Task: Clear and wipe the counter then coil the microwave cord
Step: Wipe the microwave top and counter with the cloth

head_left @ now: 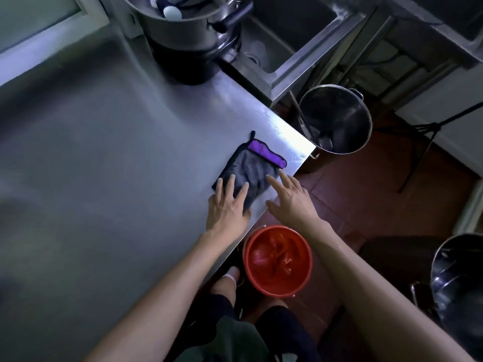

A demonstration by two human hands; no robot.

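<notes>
- On the counter, near its corner: folded grey cloth with purple edge.
- Left hand: fingers straight, pressing cloth.
- Right hand: fingers spread, fingertips touching cloth.

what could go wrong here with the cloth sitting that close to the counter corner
The cloth lies near the counter's corner, so a wipe toward the edge could push it off, perhaps into the red bucket below. Neither hand has a grip: the left hand presses flat and the right hand only touches with its fingertips, so the cloth may bunch or slide. The big pot on the counter could block the far strokes.
</notes>
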